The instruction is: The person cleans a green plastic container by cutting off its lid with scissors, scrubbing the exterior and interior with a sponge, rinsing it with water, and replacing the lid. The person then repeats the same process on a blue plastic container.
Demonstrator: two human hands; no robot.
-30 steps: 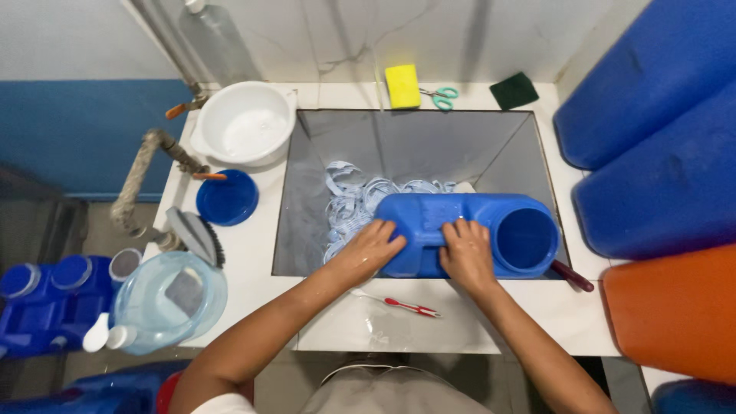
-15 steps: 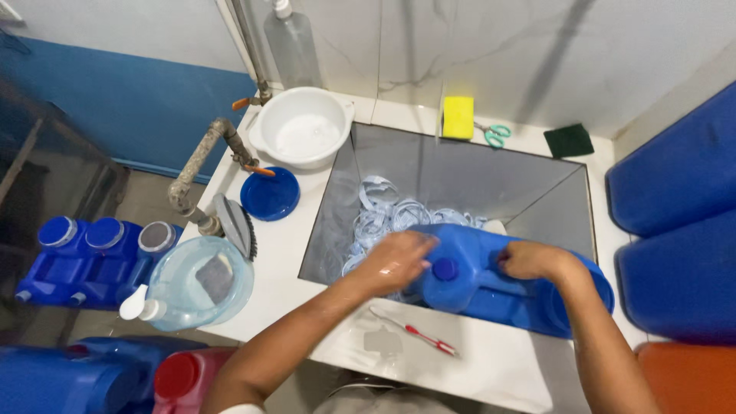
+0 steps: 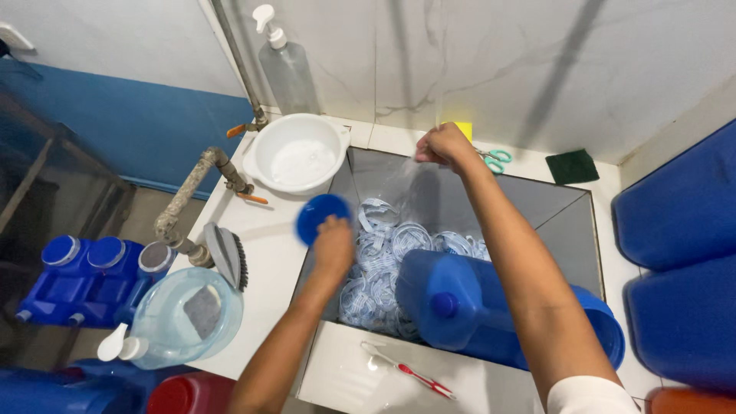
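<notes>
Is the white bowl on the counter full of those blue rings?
No: the white bowl looks empty, while the pale blue rings lie piled in the sink beside the blue jug.

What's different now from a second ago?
Both hands let go of the blue jug. The left hand went to the blue lid; the right hand rose toward the back wall, pinching something clear. The white bowl and scissors stayed put.

Both forearms are seen bare, w/ no gloves, rings or watch on left hand (image 3: 333, 247) or right hand (image 3: 443, 146); white sleeve (image 3: 589, 395) is worn at right shoulder.
</notes>
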